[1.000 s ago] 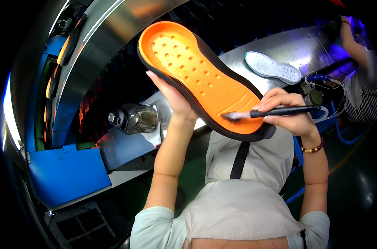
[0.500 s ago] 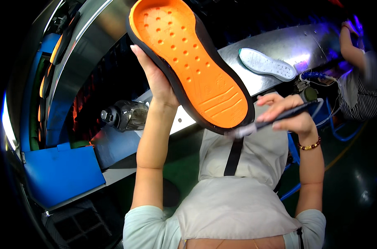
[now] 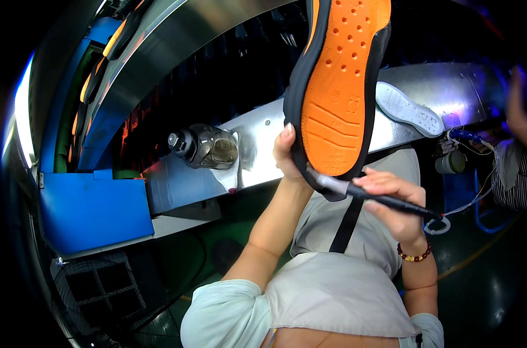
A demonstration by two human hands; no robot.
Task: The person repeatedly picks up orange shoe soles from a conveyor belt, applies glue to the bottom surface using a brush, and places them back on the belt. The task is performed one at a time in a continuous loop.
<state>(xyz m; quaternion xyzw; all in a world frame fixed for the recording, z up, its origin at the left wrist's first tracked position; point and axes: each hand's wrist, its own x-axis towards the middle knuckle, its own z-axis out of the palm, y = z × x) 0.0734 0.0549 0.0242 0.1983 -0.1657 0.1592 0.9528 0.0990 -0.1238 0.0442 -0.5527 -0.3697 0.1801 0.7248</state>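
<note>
Directly against the left fingers [image 3: 284, 142], the orange-and-black shoe sole [image 3: 336, 95].

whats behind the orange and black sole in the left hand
Past the sole, the metal bench and, lower down, pale clothing show. One digit of the left hand shows at the sole's left edge; its other fingers and the sole's far face are hidden.

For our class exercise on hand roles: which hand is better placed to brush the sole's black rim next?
Probably the right hand: it holds the brush, tip at the lower edge of the sole. The left hand grips its left edge, seemingly supporting it.
</note>
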